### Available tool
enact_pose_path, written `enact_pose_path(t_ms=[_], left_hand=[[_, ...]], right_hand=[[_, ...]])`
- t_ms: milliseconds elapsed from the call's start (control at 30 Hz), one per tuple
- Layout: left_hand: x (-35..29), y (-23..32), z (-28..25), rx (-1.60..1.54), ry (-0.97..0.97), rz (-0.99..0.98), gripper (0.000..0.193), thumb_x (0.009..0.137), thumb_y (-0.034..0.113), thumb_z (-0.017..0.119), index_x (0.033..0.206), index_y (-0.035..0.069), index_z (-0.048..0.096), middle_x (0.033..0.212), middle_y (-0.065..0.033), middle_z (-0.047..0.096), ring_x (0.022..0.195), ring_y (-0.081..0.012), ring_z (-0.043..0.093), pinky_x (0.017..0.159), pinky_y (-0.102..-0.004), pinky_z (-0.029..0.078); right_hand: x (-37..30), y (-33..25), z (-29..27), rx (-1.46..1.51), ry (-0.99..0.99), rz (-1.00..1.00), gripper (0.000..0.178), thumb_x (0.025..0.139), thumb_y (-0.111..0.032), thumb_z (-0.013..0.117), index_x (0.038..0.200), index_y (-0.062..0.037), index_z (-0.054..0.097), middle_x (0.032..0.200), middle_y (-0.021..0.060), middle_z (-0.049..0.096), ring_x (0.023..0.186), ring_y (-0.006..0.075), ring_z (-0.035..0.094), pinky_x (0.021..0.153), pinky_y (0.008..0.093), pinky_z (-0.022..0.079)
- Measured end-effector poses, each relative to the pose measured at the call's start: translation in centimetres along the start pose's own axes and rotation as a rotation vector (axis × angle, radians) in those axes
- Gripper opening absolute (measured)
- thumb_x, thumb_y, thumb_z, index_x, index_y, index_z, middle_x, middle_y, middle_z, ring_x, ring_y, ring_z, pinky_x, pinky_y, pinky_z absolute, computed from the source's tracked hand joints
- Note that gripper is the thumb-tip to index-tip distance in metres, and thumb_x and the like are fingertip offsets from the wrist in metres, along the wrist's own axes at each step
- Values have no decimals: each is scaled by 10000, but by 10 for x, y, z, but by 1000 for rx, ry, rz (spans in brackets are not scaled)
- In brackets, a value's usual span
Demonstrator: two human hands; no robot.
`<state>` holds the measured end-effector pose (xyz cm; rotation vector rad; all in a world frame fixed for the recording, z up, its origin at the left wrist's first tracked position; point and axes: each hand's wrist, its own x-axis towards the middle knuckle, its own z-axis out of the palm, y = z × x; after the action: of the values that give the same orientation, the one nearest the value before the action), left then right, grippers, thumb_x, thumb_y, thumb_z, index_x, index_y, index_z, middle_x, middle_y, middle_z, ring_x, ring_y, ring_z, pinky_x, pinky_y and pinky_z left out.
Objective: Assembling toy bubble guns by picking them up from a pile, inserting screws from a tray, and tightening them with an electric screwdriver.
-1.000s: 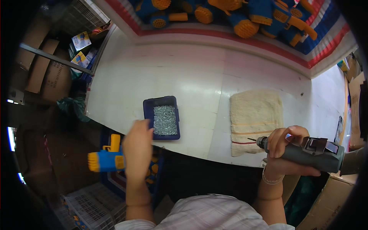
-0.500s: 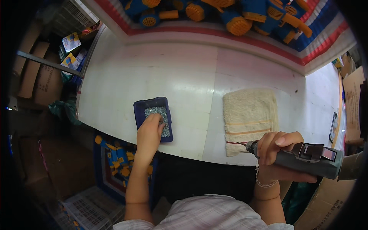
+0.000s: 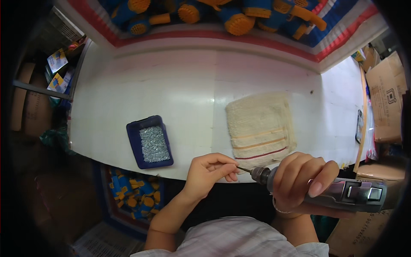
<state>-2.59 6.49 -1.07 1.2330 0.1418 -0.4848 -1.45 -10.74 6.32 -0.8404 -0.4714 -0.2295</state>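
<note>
My right hand (image 3: pixel 299 180) is wrapped round a grey electric screwdriver (image 3: pixel 342 192), held level with its bit pointing left. At the bit's tip, the thumb and fingers of my left hand (image 3: pixel 207 175) are pinched together. Whatever lies between those fingertips is too small to make out. Both hands are over the table's front edge. To the left of them, a dark blue plastic tray (image 3: pixel 133 141) holds a heap of small silvery screws (image 3: pixel 154 143). Beyond the screwdriver's bit, a folded beige towel (image 3: pixel 257 115) with orange and dark red stripes lies on the table.
Along the back of the white table (image 3: pixel 171 85) stands a striped-lined bin (image 3: pixel 205 41) of blue and orange plastic parts (image 3: pixel 237 21). More such parts (image 3: pixel 141 192) fill a container below the front edge. A phone (image 3: pixel 358 124) lies at the right, near cardboard boxes (image 3: pixel 387 94).
My left hand has left the screw tray and moved right to the bit's tip. The screwdriver has stayed in my right hand. The whole view has shifted a little.
</note>
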Motion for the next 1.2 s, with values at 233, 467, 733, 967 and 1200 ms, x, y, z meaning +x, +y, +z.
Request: enact_pose_path(t_ms=[233, 467, 733, 967, 1200], left_hand=[[18, -8, 4, -428, -241, -207, 75, 835, 0, 546, 899, -38, 550, 798, -147, 627, 634, -155, 608, 589, -245, 515], [14, -12, -4, -454, -341, -284, 125, 855, 98, 566, 901, -16, 541, 776, -126, 626, 627, -156, 608, 570, -239, 515], [136, 44, 10, 790, -407, 484, 428, 830, 214, 596, 1205, 37, 489, 1219, -132, 506, 1130, -257, 469, 953, -347, 368], [318, 116, -2, 1834, 539, 1039, 449, 768, -9, 490, 1211, 28, 427, 1250, -177, 421, 1148, -328, 426, 919, -398, 376], [365, 136, -52, 1191, 850, 1009, 481, 696, 66, 682, 1126, 28, 470, 1051, -133, 492, 1016, -323, 474, 857, -367, 398]], right_hand=[[6, -8, -6, 2, 51, -71, 541, 820, -529, 484, 832, 8, 548, 566, 115, 543, 472, 239, 530, 453, 350, 448], [13, -2, -8, -75, -81, -17, 641, 765, -689, 421, 775, -49, 465, 455, 41, 466, 342, 166, 454, 335, 279, 400], [5, -16, -21, -126, 65, -83, 738, 750, -730, 364, 770, -6, 503, 464, 55, 481, 355, 174, 466, 346, 286, 407], [-4, -26, -41, -208, 78, -97, 830, 712, -759, 389, 833, 50, 529, 505, 89, 512, 384, 189, 477, 359, 298, 412], [-11, -37, -49, -354, 263, -103, 849, 712, -775, 349, 828, 50, 514, 510, 84, 493, 373, 175, 462, 333, 265, 385]])
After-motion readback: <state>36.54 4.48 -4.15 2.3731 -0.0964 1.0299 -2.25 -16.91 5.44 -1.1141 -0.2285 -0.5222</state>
